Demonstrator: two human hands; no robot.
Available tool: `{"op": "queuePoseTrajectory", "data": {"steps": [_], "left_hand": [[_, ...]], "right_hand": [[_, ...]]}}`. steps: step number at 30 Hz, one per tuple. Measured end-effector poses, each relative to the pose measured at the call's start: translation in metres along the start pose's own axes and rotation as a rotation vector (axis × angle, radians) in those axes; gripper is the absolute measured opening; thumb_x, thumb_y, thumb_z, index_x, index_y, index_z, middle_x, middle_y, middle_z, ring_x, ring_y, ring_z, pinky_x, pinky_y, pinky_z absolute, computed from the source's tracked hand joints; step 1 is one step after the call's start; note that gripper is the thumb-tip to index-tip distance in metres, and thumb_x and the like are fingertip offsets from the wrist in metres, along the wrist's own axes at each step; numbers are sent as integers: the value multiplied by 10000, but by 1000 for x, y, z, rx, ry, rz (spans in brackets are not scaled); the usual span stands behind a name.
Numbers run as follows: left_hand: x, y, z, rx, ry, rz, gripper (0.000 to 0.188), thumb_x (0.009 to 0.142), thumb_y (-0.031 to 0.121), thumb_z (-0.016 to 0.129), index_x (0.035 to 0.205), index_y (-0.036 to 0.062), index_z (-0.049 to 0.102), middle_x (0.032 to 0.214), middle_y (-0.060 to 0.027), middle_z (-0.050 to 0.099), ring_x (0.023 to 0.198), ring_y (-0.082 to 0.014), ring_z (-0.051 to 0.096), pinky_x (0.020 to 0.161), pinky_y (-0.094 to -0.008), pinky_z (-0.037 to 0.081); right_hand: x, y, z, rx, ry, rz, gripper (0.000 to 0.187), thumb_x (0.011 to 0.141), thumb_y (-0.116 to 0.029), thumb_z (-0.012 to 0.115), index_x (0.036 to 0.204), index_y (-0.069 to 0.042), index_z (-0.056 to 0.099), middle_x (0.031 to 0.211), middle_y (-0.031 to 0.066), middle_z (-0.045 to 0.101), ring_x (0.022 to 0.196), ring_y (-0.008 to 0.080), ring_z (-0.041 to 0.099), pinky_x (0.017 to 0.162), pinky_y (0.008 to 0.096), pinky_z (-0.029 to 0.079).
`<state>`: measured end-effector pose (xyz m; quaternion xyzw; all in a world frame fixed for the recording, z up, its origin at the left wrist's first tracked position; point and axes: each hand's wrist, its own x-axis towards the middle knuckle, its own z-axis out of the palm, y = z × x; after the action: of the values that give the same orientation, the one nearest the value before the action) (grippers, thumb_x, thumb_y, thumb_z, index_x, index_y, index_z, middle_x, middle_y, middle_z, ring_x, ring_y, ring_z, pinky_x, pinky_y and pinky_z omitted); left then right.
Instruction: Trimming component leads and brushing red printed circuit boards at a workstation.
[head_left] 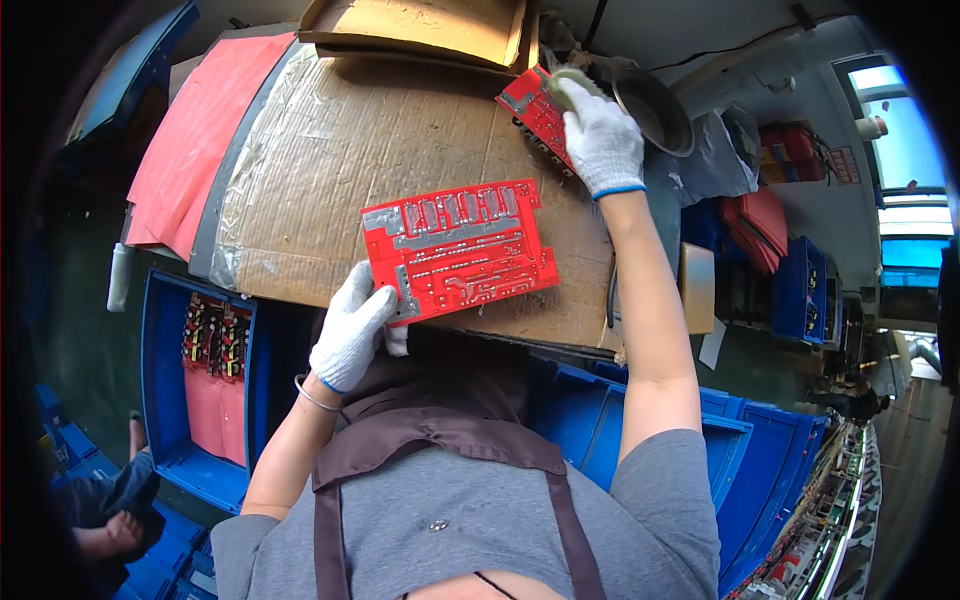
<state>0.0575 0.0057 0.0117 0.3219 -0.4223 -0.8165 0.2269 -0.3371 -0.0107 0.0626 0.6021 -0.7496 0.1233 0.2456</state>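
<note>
My left hand, in a white knitted glove, grips the lower left corner of a red circuit board. Its solder side, with silvery pads and joints, faces up above the cardboard-covered table. Reaching to the far right, my gloved right hand is closed round a pale green brush-like thing; its exact kind is partly hidden by the fingers. Beneath that hand lies a second red circuit board, tilted, with dark parts along its lower edge. A round metal bowl stands just right of my right hand.
An open cardboard box sits at the table's far edge. Pink sheets cover the left side. Below left, a blue bin holds several populated boards. More blue bins stand at the lower right. Another person's hand shows at lower left.
</note>
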Motion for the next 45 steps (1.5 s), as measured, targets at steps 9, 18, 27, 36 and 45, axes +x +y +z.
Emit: {"op": "queuePoseTrajectory", "data": {"steps": [9, 18, 27, 36, 45], "left_hand": [[-1, 4, 3, 3, 31, 13, 377, 1060, 201, 609, 1353, -12, 502, 962, -90, 657, 655, -134, 629, 535, -274, 538], [2, 3, 6, 49, 38, 15, 426, 1072, 203, 564, 1432, 5, 455, 965, -73, 650, 628, -129, 618, 504, -273, 536], [-1, 3, 4, 20, 16, 50, 408, 1074, 169, 562, 1431, -9, 475, 1026, -105, 678, 644, -138, 624, 522, -274, 529], [-1, 0, 3, 33, 19, 37, 401, 1074, 181, 565, 1418, -7, 477, 1007, -97, 672, 646, -135, 622, 529, -272, 527], [3, 6, 11, 41, 19, 30, 353, 1074, 199, 577, 1356, -4, 509, 967, -89, 671, 640, -125, 615, 524, -270, 528]], "right_hand": [[-24, -2, -11, 119, -62, -186, 457, 943, -230, 691, 1399, -211, 656, 1183, 112, 726, 1059, 325, 683, 919, 472, 541], [-72, -18, -22, 91, 83, -164, 481, 955, -243, 722, 1422, -164, 637, 1356, 94, 684, 1224, 286, 651, 1045, 433, 493], [-192, 29, -88, 19, -554, 627, 1007, 834, -640, 780, 1602, -99, 418, 1528, 249, 522, 1414, 428, 494, 1179, 515, 398], [-183, 22, -104, 53, -642, 624, 850, 839, -452, 778, 1555, -100, 482, 1440, 241, 603, 1340, 401, 577, 1141, 483, 448], [-198, 16, -107, 179, -266, 628, 538, 858, -252, 732, 1350, -44, 669, 1263, 194, 705, 1148, 347, 706, 1026, 427, 540]]}}
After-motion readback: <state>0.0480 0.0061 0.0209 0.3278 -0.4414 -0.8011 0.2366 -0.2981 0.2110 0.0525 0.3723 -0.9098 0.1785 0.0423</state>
